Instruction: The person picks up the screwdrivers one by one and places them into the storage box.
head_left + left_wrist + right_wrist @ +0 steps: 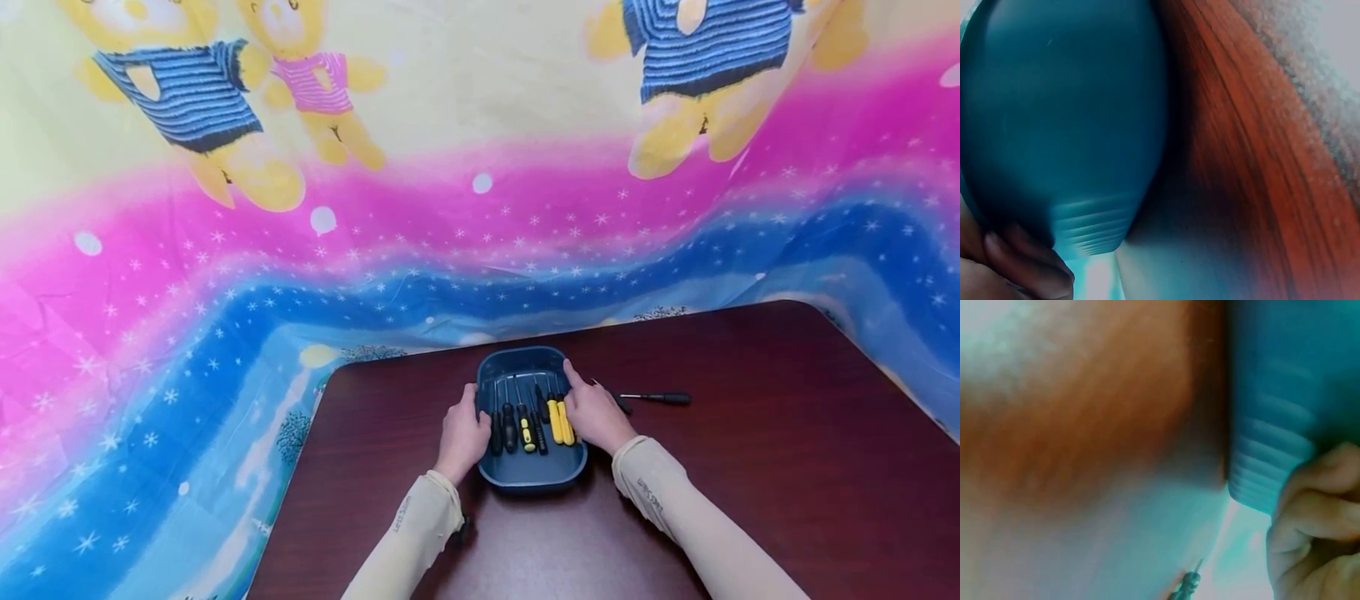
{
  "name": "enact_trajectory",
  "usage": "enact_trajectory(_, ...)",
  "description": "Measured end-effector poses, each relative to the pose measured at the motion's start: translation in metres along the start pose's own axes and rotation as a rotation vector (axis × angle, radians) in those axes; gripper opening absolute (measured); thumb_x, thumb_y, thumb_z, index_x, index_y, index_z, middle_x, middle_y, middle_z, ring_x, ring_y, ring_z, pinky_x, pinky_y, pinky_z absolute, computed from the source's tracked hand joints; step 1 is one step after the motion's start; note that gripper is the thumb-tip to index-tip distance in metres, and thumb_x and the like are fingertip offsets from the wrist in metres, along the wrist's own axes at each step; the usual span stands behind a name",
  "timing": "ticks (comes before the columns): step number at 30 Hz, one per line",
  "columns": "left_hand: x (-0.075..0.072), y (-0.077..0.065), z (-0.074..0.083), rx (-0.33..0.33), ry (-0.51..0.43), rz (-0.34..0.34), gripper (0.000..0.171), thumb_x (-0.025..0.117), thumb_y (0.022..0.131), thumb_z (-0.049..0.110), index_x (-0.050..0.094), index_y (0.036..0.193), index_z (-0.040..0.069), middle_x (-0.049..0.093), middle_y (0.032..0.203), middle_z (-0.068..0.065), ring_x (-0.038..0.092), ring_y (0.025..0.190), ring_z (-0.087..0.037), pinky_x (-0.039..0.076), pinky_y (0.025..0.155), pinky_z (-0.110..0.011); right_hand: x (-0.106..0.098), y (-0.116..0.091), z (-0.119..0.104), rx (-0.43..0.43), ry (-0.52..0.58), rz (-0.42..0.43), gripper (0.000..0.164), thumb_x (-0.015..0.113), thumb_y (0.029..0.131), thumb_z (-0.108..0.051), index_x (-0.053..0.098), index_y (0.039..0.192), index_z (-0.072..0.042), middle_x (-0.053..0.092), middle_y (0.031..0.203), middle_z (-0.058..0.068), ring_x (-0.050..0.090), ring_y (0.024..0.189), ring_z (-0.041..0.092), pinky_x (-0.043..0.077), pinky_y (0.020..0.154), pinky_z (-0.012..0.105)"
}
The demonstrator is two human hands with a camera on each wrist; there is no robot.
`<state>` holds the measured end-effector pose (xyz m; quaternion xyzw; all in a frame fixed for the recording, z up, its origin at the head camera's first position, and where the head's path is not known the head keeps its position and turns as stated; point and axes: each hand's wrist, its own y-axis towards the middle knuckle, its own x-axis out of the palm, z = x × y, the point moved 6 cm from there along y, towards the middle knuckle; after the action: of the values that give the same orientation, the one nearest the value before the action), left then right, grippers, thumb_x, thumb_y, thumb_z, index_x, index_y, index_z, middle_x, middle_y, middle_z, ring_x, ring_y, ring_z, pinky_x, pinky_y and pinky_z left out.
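Note:
A dark blue-grey plastic tray (528, 475) stands on the table with several screwdrivers lying in it. Their handles are black (510, 429), black and yellow (527, 433), and plain yellow (556, 421). My left hand (461, 433) grips the tray's left rim; in the left wrist view its curled fingers (1029, 262) sit under that rim against the outer wall. On the opposite side my right hand (597, 414) holds the right rim, thumb on top. The right wrist view has those fingers (1316, 512) bent beneath the rim, beside the ribbed wall (1272, 450).
To the right of my right hand lies a black-handled screwdriver (667, 398), partly beside another black tool (622, 405). The dark red-brown wooden table (787, 467) ends at a patterned cloth (450, 217) hanging behind it.

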<state>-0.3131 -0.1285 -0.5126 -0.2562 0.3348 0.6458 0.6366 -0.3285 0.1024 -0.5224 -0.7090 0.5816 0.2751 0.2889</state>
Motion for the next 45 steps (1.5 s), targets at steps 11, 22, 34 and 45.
enact_trajectory(11, 0.000, 0.001, 0.002, -0.015, 0.051, 0.014, 0.048, 0.060, 0.101, 0.008, 0.048, 0.147, 0.003, 0.056, 0.065, -0.004, 0.054, 0.054, -0.017, 0.046, 0.055, -0.033, -0.077, -0.001, 0.020, -0.129, -0.096, 0.113, 0.047, 0.056, 0.105, -0.019, 0.052, 0.150, -0.006, 0.052, 0.062, 0.002, 0.048, 0.053, 0.018, 0.042, 0.054, 0.034)
enact_trajectory(22, 0.000, 0.000, 0.003, -0.029, 0.070, 0.015, 0.050, 0.060, 0.101, 0.009, 0.047, 0.149, 0.003, 0.057, 0.066, -0.005, 0.055, 0.055, -0.017, 0.048, 0.056, -0.033, -0.110, -0.009, 0.076, -0.146, -0.298, 0.040, 0.035, 0.076, 0.089, -0.012, 0.072, 0.121, 0.000, 0.064, 0.093, 0.011, 0.059, 0.084, 0.026, 0.052, 0.079, 0.050)
enact_trajectory(34, 0.001, -0.001, 0.002, -0.006, 0.082, 0.025, 0.049, 0.061, 0.100, 0.008, 0.048, 0.148, 0.002, 0.064, 0.072, -0.009, 0.058, 0.057, -0.017, 0.049, 0.056, -0.034, -0.098, -0.009, 0.105, -0.116, -0.313, 0.003, 0.019, 0.073, 0.084, -0.001, 0.075, 0.101, -0.008, 0.066, 0.090, 0.010, 0.059, 0.083, 0.026, 0.053, 0.078, 0.050)
enact_trajectory(45, 0.001, -0.001, 0.003, -0.028, 0.070, 0.018, 0.050, 0.060, 0.101, 0.009, 0.047, 0.149, 0.003, 0.061, 0.070, -0.005, 0.057, 0.057, -0.015, 0.049, 0.056, -0.032, -0.099, -0.009, 0.105, -0.091, -0.283, 0.002, 0.012, 0.073, 0.088, -0.004, 0.073, 0.100, -0.006, 0.065, 0.086, 0.006, 0.058, 0.080, 0.023, 0.051, 0.076, 0.047)
